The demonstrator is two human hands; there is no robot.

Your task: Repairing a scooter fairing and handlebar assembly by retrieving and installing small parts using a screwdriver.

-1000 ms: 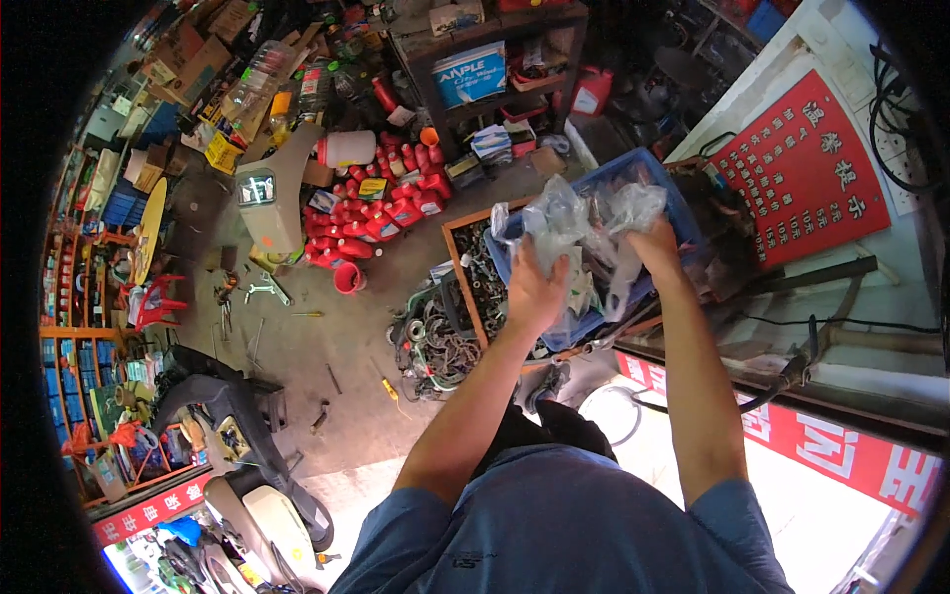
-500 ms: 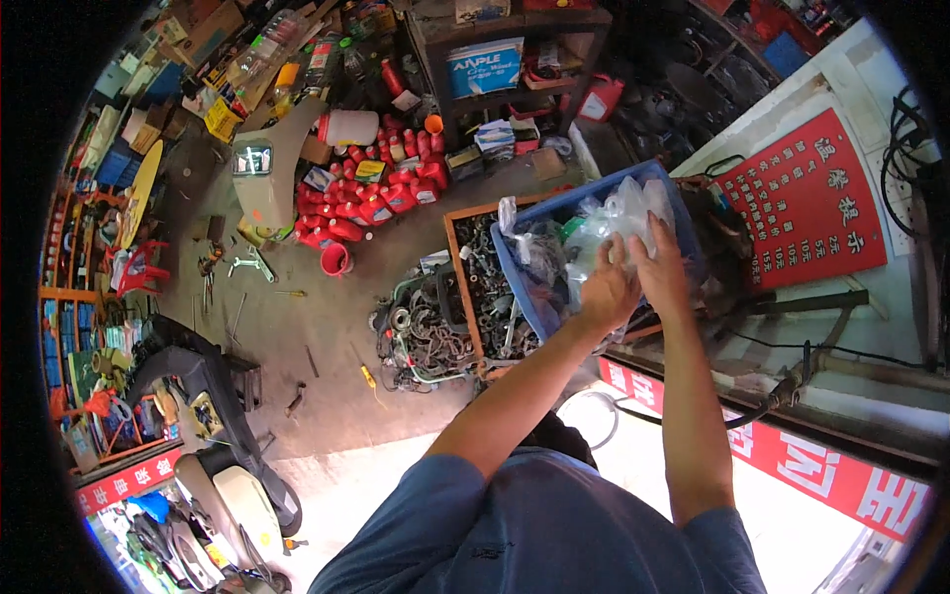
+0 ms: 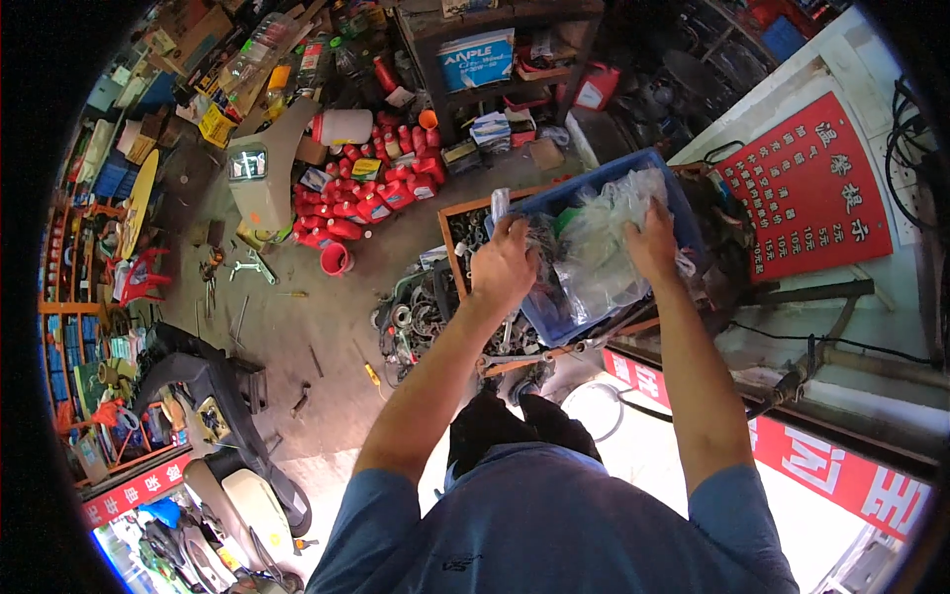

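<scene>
Shelves [image 3: 74, 342] w/ orange edging line the far L, crammed w/ small boxes; nxt to 'em a yellow oval panel [image 3: 142, 205] stands on edge, red stool [image 3: 144, 279] just below. Dark scooter bodywork [image 3: 203, 371] comes up after that, then a spanner [image 3: 259, 265] flat on the floor [image 3: 282, 356], w/ a beige panel [image 3: 265, 193] & its bright lens above. Red bucket [image 3: 336, 259] sits just below a big heap of red bottles [image 3: 371, 203]; yellow-handled screwdriver [image 3: 372, 374] lies lower down. Metal parts [image 3: 401, 319] pile up beside a wood-edged tray [image 3: 451, 247], also full of metal bits. And now the L hand [image 3: 505, 262]: it's at the L end of the blue bin [image 3: 686, 213], fingers bent downward nr the rim, can't tell if they've got hold of anything. Clear plastic [image 3: 604, 257], crumpled & shiny, fills the mid & R of the bin, btwn the two hands. R hand [image 3: 651, 243] is on it, thumb & fingers fairly narrow, pinching the plastic nr the bin's R side. Beyond, a red sign [image 3: 807, 193] leans at a slant, black cable [image 3: 902, 163] looped at far R.
</scene>
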